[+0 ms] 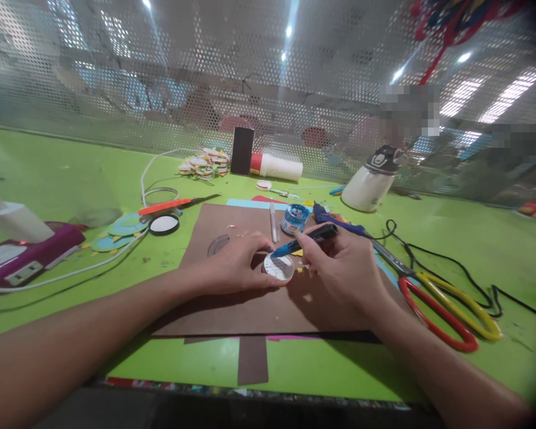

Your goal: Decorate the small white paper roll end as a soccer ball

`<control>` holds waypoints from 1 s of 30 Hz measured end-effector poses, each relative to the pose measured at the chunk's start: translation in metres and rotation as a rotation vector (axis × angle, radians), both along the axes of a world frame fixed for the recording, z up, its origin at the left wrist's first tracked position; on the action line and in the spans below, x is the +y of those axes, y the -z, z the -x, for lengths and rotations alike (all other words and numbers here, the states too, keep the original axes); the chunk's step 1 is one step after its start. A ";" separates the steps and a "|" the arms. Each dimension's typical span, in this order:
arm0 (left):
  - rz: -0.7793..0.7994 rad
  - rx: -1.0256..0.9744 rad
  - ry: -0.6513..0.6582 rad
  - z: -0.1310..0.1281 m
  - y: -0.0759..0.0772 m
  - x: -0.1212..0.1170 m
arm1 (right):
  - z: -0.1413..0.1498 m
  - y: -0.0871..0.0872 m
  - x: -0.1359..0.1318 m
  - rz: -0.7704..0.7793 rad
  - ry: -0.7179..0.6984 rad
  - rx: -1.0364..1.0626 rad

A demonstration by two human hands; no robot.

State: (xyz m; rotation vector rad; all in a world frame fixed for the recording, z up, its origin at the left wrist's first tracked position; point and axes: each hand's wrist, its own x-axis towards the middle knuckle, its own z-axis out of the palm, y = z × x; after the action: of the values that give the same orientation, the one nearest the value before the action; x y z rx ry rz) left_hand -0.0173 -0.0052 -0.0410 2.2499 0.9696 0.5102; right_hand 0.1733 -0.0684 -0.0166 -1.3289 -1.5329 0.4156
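Between thumb and fingers, my left hand (236, 262) grips a small white disc (280, 271) with dark marks along its edge. My right hand (343, 259) is closed round a blue marker (295, 243) with a black end, its tip touching or just over the disc's upper left. Both hands rest over a brown sheet (232, 313). Just beyond them stand a small jar of blue paint or glitter (295, 218) and a slim clear stick (274, 221). A dark protractor-like shape (218, 245) lies left of the disc, partly behind my left hand.
Red-and-yellow-handled scissors (451, 310) and a black cord lie right. Left are an orange cutter (165, 207), a black-rimmed white disc (164, 224) and a purple power strip (40, 253). A phone (242, 151), a white-red bottle (277, 167) and a white container (368, 185) stand behind.
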 end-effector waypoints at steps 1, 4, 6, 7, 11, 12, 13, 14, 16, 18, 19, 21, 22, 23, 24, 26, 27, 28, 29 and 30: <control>-0.002 0.001 0.002 0.000 0.000 0.000 | 0.000 -0.001 0.000 -0.002 0.007 0.009; 0.008 -0.005 0.005 -0.001 -0.001 -0.001 | 0.000 -0.005 -0.001 -0.048 0.037 0.051; 0.011 -0.007 0.001 -0.002 -0.002 -0.001 | 0.000 -0.009 -0.003 -0.107 0.085 0.096; 0.006 -0.003 0.002 -0.002 -0.002 -0.001 | -0.001 -0.010 -0.004 -0.132 0.110 0.119; -0.013 0.025 0.012 -0.001 -0.005 -0.002 | -0.003 -0.014 -0.006 -0.147 0.134 0.165; -0.010 0.032 0.013 -0.001 -0.006 -0.002 | -0.003 -0.014 -0.006 -0.137 0.124 0.160; -0.004 0.036 0.013 -0.001 -0.006 -0.002 | -0.003 -0.014 -0.006 -0.126 0.113 0.150; 0.003 0.036 0.013 0.000 -0.006 -0.003 | -0.004 -0.014 -0.005 -0.116 0.099 0.143; 0.018 0.025 0.009 0.000 -0.005 -0.002 | -0.004 -0.014 -0.004 -0.097 0.066 0.145; 0.027 0.013 0.006 0.001 -0.003 -0.002 | -0.004 -0.013 -0.004 -0.083 0.040 0.168; 0.024 0.008 0.009 0.001 -0.001 -0.001 | -0.004 -0.013 -0.004 -0.077 0.032 0.181; 0.006 -0.005 0.017 0.001 0.001 0.000 | -0.003 -0.013 -0.004 -0.067 0.026 0.203; -0.007 -0.009 0.019 0.001 0.002 0.000 | -0.003 -0.013 -0.004 -0.065 0.022 0.210; -0.018 -0.012 0.019 0.001 0.003 0.000 | -0.002 -0.013 -0.004 -0.065 0.017 0.211; -0.027 -0.015 0.017 0.001 0.003 0.001 | -0.002 -0.012 -0.004 -0.069 0.009 0.213; -0.036 -0.014 0.016 0.000 0.004 0.000 | -0.001 -0.012 -0.004 -0.076 -0.014 0.220; -0.034 -0.011 0.017 0.000 0.004 0.000 | 0.000 -0.012 -0.004 -0.078 -0.025 0.229; -0.031 -0.012 0.014 0.000 0.003 0.000 | 0.000 -0.012 -0.003 -0.079 -0.032 0.240; -0.025 -0.014 0.010 0.000 0.003 -0.001 | 0.000 -0.011 -0.003 -0.076 -0.035 0.250; -0.019 -0.016 0.005 -0.001 0.002 -0.002 | 0.000 -0.011 -0.003 -0.074 -0.034 0.258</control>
State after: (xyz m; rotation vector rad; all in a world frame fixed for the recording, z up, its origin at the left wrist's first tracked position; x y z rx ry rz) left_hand -0.0166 -0.0072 -0.0433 2.2608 0.9552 0.5365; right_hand 0.1728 -0.0710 -0.0057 -1.1459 -1.3443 0.5256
